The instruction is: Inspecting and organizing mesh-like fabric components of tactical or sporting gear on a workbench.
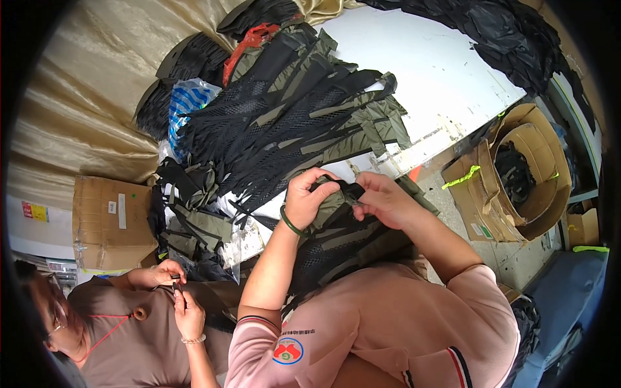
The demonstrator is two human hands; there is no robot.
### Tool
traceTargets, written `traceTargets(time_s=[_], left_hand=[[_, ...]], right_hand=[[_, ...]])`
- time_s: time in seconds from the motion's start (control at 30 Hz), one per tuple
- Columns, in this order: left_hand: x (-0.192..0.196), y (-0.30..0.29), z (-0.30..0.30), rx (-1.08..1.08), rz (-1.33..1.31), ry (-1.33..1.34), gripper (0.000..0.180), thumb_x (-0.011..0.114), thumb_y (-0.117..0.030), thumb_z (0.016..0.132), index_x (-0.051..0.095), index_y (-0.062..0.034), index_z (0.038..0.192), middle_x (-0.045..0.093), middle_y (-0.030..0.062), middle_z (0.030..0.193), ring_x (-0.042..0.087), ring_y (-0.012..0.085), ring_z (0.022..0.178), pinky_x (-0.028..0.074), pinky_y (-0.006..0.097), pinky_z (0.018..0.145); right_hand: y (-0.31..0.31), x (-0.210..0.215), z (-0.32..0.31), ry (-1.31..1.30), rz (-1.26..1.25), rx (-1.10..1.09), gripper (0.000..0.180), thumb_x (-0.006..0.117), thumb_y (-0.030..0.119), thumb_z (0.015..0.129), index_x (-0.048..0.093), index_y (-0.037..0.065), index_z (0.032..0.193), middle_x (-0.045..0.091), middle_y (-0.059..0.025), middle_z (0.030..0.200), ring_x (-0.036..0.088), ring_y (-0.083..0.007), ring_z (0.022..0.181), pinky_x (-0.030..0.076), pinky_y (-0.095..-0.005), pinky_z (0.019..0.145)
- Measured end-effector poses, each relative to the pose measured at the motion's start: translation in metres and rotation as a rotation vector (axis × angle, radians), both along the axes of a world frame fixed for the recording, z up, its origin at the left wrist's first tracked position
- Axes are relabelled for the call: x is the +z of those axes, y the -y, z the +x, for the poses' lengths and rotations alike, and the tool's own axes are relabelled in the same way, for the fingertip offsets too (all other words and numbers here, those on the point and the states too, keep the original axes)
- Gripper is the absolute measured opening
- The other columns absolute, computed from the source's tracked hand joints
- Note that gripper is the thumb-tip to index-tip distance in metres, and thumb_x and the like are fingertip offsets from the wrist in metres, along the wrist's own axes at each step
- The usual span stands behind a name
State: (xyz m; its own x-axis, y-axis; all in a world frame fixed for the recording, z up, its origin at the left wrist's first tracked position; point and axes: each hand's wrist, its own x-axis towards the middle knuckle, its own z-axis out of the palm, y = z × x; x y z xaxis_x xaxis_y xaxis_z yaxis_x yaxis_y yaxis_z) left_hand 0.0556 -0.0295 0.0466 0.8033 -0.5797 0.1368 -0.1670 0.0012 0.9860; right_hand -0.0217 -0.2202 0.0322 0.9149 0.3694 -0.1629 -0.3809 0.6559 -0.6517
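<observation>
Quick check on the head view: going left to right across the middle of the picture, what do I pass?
Taped cardboard box → left hand → black strap piece pinched between both hands → right hand → open cardboard box on the floor, holding dark straps.

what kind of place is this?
Likely a small sewing or bag-assembly workshop: a pile of olive and black mesh straps on a white table, cardboard boxes, and both hands working a strap.
</observation>
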Motion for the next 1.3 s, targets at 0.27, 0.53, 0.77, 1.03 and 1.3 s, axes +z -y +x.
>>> traceTargets(time_s=[0.27,0.53,0.77,1.03,1.3], left_hand=[[-0.006,0.006,-0.007,-0.064,0.19,-0.287,0.022,0.066,-0.015,0.087,0.065,0.0029,0.101,0.068,0.002,0.089,0.057,0.0063,0.08,0.047,0.023,0.074],[-0.002,0.021,-0.007,0.025,0.115,-0.346,0.019,0.064,-0.015,0.089,0.067,0.0009,0.099,0.067,0.002,0.089,0.058,0.0073,0.077,0.048,0.023,0.072],[0.008,-0.008,-0.015,-0.275,0.314,-0.348,0.026,0.067,-0.013,0.085,0.063,0.0037,0.106,0.066,0.0018,0.094,0.057,0.0075,0.084,0.048,0.025,0.076],[0.016,-0.099,-0.054,-0.274,0.654,-0.241,0.02,0.069,-0.013,0.085,0.056,-0.0002,0.077,0.049,-0.0065,0.062,0.042,0.0039,0.061,0.037,0.025,0.052],[-0.048,-0.097,-0.095,-0.57,1.408,0.215,0.047,0.063,-0.051,0.08,0.063,-0.0054,0.092,0.064,0.0184,0.097,0.062,0.035,0.094,0.049,0.045,0.076]], right_hand=[[0.018,-0.004,0.002,0.447,-0.992,-0.432,0.009,0.055,0.003,0.091,0.047,0.005,0.093,0.044,0.0058,0.07,0.042,-0.0028,0.064,0.035,-0.0187,0.056],[0.019,0.005,0.01,0.453,-0.884,-0.291,0.009,0.061,0.008,0.089,0.055,0.005,0.095,0.052,0.0064,0.075,0.046,-0.0024,0.069,0.037,-0.0184,0.06],[0.042,0.015,0.008,0.245,-0.708,-0.294,0.009,0.06,0.01,0.088,0.056,0.009,0.081,0.049,0.0077,0.07,0.044,-0.0019,0.065,0.036,-0.0183,0.056],[0.128,0.017,-0.036,0.087,-0.851,-0.668,0.012,0.058,0.018,0.092,0.057,0.012,0.081,0.048,0.0103,0.068,0.04,0.0016,0.06,0.032,-0.0173,0.049],[0.113,-0.016,-0.018,0.15,-1.672,-0.161,0.034,0.071,0.03,0.081,0.06,0.0,0.09,0.061,-0.0128,0.076,0.057,-0.0211,0.069,0.046,-0.0327,0.068]])
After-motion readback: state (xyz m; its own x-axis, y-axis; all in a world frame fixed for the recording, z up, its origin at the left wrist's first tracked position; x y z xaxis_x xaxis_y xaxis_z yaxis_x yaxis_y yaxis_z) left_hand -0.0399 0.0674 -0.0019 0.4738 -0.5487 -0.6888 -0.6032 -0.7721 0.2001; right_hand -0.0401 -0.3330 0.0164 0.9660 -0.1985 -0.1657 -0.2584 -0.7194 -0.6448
